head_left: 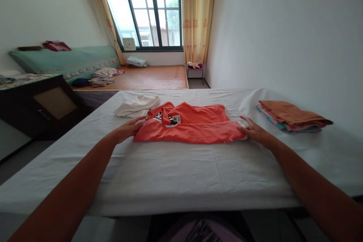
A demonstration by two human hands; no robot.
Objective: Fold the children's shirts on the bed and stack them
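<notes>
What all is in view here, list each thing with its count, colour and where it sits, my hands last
orange shirt: one, orange with a black-and-white print, partly folded, middle of the bed
cream garment: one, off-white, crumpled, just behind the left hand
folded stack: one pile, brown on top, right side of the bed
bed sheet: one, white, covering the bed
stool: one, pink-topped, by the curtain
left hand: one, flat on the shirt's left end
right hand: one, flat on the shirt's right end
</notes>
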